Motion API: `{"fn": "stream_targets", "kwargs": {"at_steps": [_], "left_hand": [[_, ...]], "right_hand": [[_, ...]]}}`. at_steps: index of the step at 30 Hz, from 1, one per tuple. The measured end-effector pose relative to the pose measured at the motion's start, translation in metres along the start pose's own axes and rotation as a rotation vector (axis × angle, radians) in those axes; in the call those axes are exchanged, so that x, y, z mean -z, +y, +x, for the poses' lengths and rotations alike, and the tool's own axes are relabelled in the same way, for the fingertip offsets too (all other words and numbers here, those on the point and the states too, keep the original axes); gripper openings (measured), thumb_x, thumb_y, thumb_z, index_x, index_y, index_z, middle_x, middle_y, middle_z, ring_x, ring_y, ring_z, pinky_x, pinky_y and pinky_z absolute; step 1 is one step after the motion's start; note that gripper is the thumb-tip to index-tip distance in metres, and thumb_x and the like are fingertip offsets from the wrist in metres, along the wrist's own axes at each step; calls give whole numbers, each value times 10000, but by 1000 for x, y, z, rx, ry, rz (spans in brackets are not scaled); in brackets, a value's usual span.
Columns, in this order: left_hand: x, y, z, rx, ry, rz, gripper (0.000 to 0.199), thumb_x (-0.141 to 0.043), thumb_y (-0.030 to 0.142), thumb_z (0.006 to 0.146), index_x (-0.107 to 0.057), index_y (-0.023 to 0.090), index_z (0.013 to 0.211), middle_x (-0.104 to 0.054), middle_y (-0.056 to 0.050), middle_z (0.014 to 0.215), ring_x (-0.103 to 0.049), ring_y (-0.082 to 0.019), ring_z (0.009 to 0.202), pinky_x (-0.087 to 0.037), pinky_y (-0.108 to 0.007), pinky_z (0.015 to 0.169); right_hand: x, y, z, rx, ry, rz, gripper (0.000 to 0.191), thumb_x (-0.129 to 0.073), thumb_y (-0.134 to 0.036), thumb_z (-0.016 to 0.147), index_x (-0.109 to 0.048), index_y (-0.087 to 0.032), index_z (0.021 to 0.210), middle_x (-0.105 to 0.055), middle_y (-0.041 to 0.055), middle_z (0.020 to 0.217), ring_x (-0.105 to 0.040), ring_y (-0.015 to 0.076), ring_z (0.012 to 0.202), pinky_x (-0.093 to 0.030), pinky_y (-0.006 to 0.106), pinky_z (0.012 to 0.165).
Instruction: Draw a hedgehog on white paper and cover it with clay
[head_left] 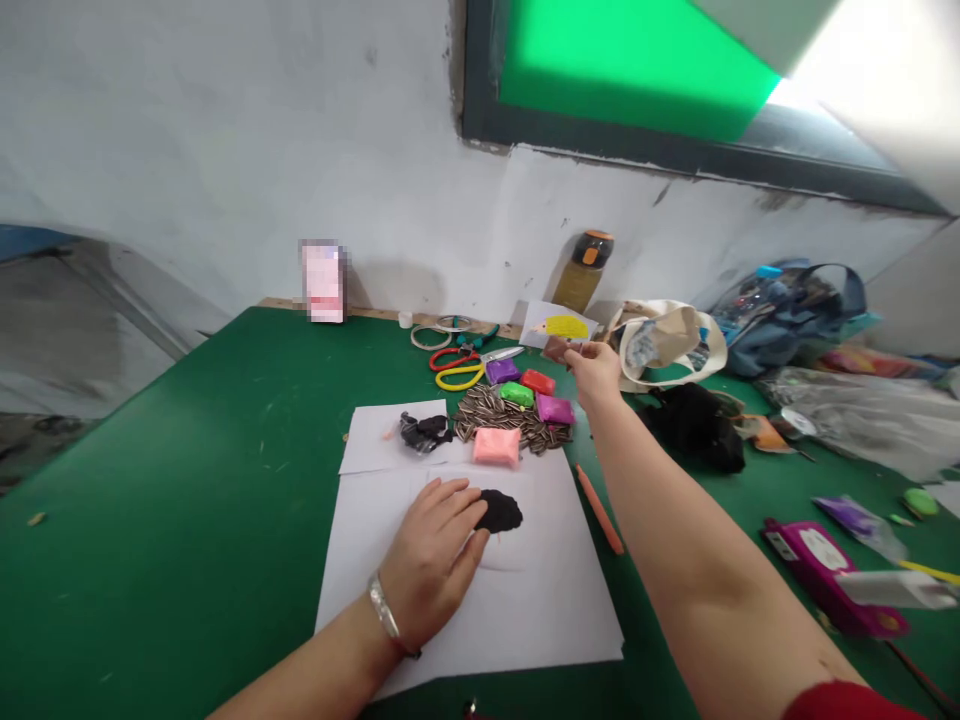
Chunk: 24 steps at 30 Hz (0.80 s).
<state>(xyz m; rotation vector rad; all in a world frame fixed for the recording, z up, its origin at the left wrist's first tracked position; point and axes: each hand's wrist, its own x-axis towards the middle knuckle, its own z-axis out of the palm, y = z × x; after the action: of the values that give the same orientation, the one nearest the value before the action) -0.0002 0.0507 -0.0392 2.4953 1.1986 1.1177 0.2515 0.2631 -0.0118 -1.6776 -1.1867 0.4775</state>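
My left hand (435,548) lies on the white paper (547,615), fingers stretched out and its fingertips at the edge of a flat black clay patch (501,511). Farther off, my right hand (596,368) is stretched across the table and pinches a small brown packet (559,348) in front of a picture card (534,322) with a yellow shape. Between the hands sit a pink clay packet (496,446), a green packet (517,393), a red one (538,381) and purple ones (555,408) on and around striped sunflower seeds (484,412). An opened black clay packet (424,432) rests on the paper.
Scissors (459,377) and tape rolls (431,338) lie toward the wall. A bottle (583,272), a white bag (709,370) and a black cloth-like bundle (697,425) stand right of them. An orange pen (600,512) lies beside the paper; a magenta case (832,575) is at right.
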Motion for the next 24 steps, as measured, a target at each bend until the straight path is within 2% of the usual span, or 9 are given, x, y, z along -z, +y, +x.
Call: {"fn": "stream_targets", "kwargs": {"at_steps": [3,5,8,11,13,15,17,20,24], "left_hand": [[8,-2,10,77,110,-97,330,-568,166,849,-592,181,1178,-627,-102,1198,-542,-246,1165,-420,-471,1023],[14,-4,20,305,148,-208,385,-587,256,854,-555,193,1232,-576,-109,1278,-524,-260,1192,-418,-479,1020],[19,-6,38,647,116,-549,691,-648,385,800,-359,179,1393,-459,-157,1388,-484,-295,1236,-479,-458,950],[20,-4,50,854,39,-894,735,-717,386,740,-375,161,1352,-620,-154,1164,-643,-278,1005,-538,-455,835],[17,-2,53,948,11,-1038,566,-754,373,709,-512,147,1169,-679,-84,927,-691,-225,794,-568,-422,747],[14,-1,53,989,42,-1097,443,-786,352,677,-567,142,1000,-667,-37,812,-684,-184,704,-576,-368,691],[10,-1,52,1002,75,-1116,409,-804,332,656,-578,141,939,-659,-23,794,-676,-164,688,-574,-324,659],[6,-4,52,1027,78,-1139,415,-818,321,639,-584,143,932,-658,-14,781,-668,-146,670,-566,-287,626],[3,-7,56,1077,85,-1223,461,-852,331,583,-584,151,912,-661,-7,772,-664,-144,656,-555,-262,586]], "right_hand": [[15,-16,-39,31,-44,112,195,-595,-267,745,-580,-141,893,-590,-12,680,-505,96,539,-407,220,508],[19,-25,-79,55,-204,294,197,-637,-269,708,-574,-169,865,-570,-43,651,-469,78,503,-377,210,487],[20,-36,-140,-33,-485,508,188,-679,-280,695,-581,-179,819,-562,-46,630,-476,82,520,-356,209,485],[20,-41,-181,-169,-639,634,185,-699,-275,684,-601,-178,808,-595,-30,657,-495,88,546,-354,211,495],[22,-40,-192,-215,-695,678,178,-689,-278,699,-635,-170,830,-594,-24,647,-491,89,543,-356,217,500],[25,-36,-194,-253,-696,691,215,-683,-288,711,-660,-171,890,-591,-23,643,-485,89,537,-354,220,497],[28,-31,-192,-286,-701,676,219,-684,-299,716,-673,-168,891,-579,-24,626,-465,84,517,-334,217,480],[29,-23,-189,-293,-753,638,170,-667,-319,739,-670,-149,753,-534,-27,546,-432,78,484,-298,216,462],[27,-20,-186,-316,-793,708,219,-648,-336,767,-607,-153,654,-533,-19,543,-442,79,495,-319,219,485]]}}
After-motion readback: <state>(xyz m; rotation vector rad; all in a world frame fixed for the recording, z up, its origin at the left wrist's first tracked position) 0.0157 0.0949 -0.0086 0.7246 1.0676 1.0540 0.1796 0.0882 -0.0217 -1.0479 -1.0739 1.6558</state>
